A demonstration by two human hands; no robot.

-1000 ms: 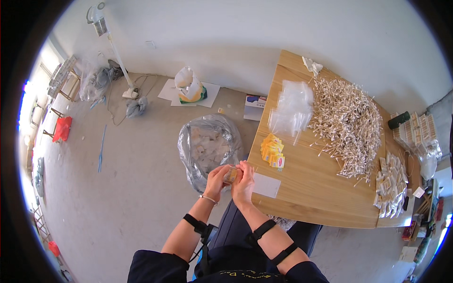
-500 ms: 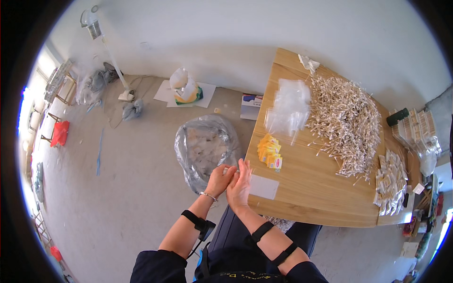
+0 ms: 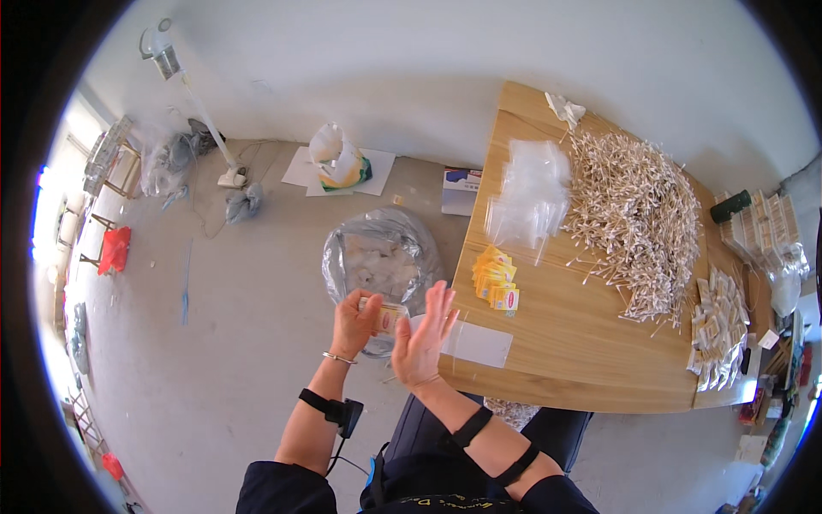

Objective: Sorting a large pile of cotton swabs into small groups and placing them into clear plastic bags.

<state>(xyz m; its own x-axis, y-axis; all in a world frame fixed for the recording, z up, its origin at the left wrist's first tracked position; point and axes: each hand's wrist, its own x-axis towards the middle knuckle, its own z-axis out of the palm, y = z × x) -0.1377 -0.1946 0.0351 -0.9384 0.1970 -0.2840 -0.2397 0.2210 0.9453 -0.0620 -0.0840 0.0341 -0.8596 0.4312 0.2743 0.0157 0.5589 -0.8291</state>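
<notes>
Left grip (image 3: 351, 327) on packet (image 3: 389, 319), right grip (image 3: 419, 349) now parted

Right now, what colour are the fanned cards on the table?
The fanned cards are mostly yellow, seen in the head view.

The small rectangular yellow-labelled packet (image 3: 390, 319) sits in the left hand (image 3: 353, 324), with the right hand (image 3: 418, 349) just right of it. The light-brown wooden bench (image 3: 599, 364) stands right of the round grey plastic bag (image 3: 336, 261). On the bench, small rectangular yellow cards (image 3: 494, 276) lie before flat clear plastic sleeves (image 3: 529, 193) and behind the flat white rectangular sheet (image 3: 481, 344); the broad heap of thin white-tipped swabs (image 3: 634, 223) lies right of the sleeves.
</notes>
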